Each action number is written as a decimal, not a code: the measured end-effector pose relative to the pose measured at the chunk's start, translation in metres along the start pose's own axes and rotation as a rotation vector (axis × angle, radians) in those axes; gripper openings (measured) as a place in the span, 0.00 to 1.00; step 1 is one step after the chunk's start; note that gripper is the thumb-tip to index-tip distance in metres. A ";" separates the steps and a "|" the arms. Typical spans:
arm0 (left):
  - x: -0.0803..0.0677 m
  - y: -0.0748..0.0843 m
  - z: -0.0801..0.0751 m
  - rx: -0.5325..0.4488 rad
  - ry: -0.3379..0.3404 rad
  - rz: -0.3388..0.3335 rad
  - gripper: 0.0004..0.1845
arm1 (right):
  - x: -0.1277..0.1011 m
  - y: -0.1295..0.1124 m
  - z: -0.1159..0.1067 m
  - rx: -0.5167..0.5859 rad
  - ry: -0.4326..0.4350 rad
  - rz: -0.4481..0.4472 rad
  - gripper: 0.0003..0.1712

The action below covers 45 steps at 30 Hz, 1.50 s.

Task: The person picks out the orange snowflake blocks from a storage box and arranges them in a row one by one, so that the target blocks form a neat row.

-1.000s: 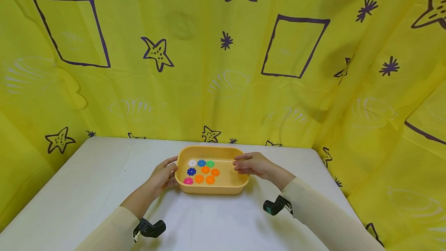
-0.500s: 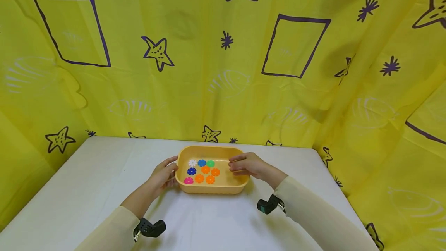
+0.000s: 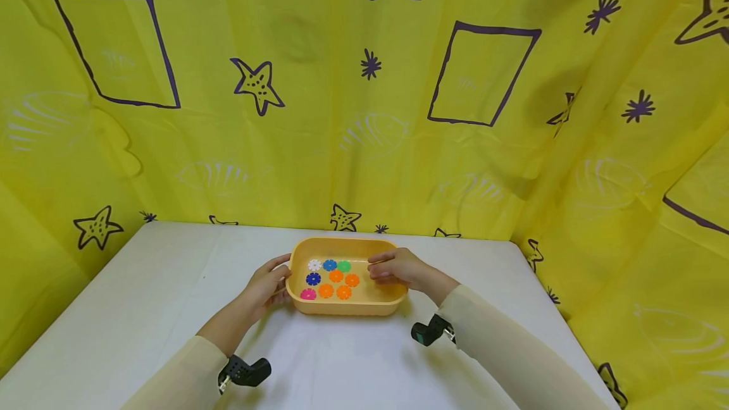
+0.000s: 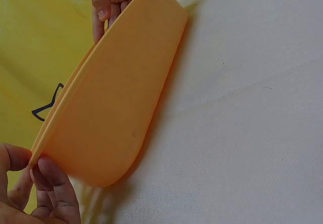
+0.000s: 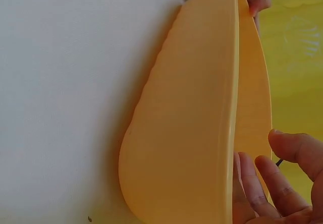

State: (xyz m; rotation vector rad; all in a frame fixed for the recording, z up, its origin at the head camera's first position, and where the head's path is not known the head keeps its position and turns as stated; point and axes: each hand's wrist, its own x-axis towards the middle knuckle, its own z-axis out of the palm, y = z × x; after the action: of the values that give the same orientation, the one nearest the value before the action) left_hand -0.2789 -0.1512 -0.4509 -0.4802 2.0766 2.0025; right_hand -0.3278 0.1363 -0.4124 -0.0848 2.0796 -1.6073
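The tray (image 3: 346,305) sits on the table (image 3: 142,309) toward its far edge, its long axis running left to right between the two hands. Inside lie flat notched discs (image 3: 336,276) in white, blue, green, orange and pink, grouped in the left and middle of the floor. They lie to the left of the right hand (image 3: 398,268), which hangs over the tray's right part, fingers loosely extended toward them and holding nothing; it is the nearer hand to them. The left hand (image 3: 266,283) grips the tray's left end, thumb on the rim and fingers curled under it. The tray is smooth, matte, peach-orange plastic with rounded corners and a thin lip. The table is covered in white cloth, and a yellow curtain (image 3: 364,93) printed with stars hangs behind.
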 end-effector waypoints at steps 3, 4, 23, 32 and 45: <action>0.000 0.001 0.000 0.000 0.003 -0.002 0.29 | 0.004 0.000 0.002 -0.007 0.002 0.000 0.24; 0.000 0.001 0.000 -0.001 0.002 0.000 0.29 | 0.005 0.000 0.002 -0.007 0.006 0.003 0.24; 0.001 0.000 0.000 0.005 0.014 0.000 0.29 | 0.013 0.002 0.016 -0.081 0.042 0.034 0.22; 0.002 -0.001 0.001 0.004 0.019 -0.004 0.30 | 0.019 0.007 0.021 -0.115 0.076 0.016 0.19; 0.001 -0.001 0.001 -0.006 0.018 -0.006 0.29 | 0.025 0.013 0.027 -0.176 0.120 0.007 0.18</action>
State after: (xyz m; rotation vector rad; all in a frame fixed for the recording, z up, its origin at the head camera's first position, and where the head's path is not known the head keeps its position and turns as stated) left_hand -0.2797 -0.1499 -0.4525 -0.5059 2.0783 2.0086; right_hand -0.3347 0.1074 -0.4375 -0.0430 2.3075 -1.4548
